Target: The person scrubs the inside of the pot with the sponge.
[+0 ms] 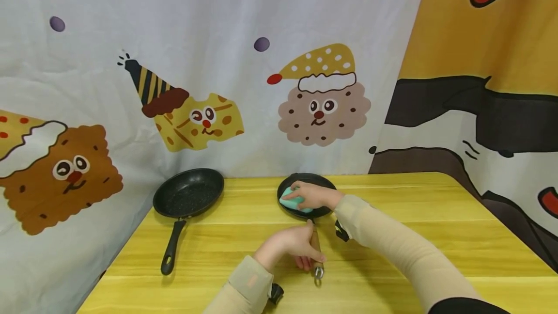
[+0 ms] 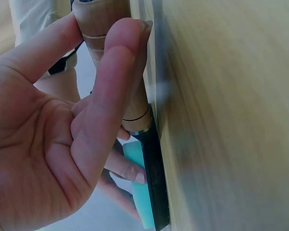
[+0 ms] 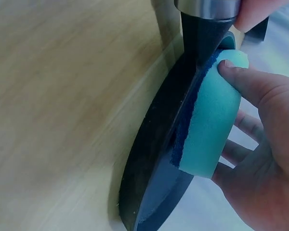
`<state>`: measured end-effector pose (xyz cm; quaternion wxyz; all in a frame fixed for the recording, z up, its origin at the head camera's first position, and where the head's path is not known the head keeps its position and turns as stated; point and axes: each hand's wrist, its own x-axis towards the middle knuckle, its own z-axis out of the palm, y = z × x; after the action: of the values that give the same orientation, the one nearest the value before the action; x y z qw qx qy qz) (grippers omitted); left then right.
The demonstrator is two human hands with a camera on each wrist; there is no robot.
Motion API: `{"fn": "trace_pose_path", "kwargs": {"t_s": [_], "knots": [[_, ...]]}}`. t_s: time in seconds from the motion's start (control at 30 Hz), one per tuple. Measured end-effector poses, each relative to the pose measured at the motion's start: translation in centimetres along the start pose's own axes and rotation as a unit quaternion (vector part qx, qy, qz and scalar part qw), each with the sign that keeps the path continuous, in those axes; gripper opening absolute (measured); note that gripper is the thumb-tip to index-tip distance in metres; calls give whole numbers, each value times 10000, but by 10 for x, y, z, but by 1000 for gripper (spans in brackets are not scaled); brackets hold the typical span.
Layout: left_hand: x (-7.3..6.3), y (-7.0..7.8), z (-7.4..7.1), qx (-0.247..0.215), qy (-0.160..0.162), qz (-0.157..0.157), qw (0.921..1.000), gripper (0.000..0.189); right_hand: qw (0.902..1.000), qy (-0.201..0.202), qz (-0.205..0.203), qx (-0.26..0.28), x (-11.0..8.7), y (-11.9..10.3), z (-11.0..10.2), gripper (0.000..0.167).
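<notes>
A small black frying pan (image 1: 324,181) with a wooden handle (image 1: 316,241) lies near the back of the table, handle toward me. My left hand (image 1: 296,243) holds that handle, its fingers and thumb about the wood, as the left wrist view also shows. In my right hand (image 1: 315,195) is a turquoise sponge (image 3: 214,115) with a dark blue scouring side, gripped between thumb and fingers. The scouring side faces down into the pan, over its left and middle part. Part of the pan's inside is hidden behind the right hand and the sponge.
To the left lies a larger speckled black frying pan (image 1: 192,190) with a black handle (image 1: 173,248). Both pans are on a yellow wood-grain table (image 1: 414,217). A white curtain (image 1: 209,23) with cartoon biscuits hangs right behind the table's back edge.
</notes>
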<state>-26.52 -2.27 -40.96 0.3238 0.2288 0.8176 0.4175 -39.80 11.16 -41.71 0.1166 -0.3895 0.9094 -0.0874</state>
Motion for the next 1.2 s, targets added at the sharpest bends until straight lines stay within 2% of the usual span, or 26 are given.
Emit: {"fn": "trace_pose_path", "kwargs": {"t_s": [0.13, 0.33, 0.57, 1.2], "knots": [[-1, 2, 1, 18, 35, -16, 10000, 102, 10000, 7, 23, -27, 4, 0, 0, 53], [-1, 2, 2, 37, 70, 20, 10000, 102, 9989, 2, 111, -464, 13, 1, 0, 53], [-2, 2, 2, 66, 123, 92, 9999, 93, 9975, -55, 87, -701, 21, 2, -3, 51], [-1, 3, 2, 177, 147, -16, 9997, 103, 9979, 68, 431, -487, 29, 0, -7, 50]]}}
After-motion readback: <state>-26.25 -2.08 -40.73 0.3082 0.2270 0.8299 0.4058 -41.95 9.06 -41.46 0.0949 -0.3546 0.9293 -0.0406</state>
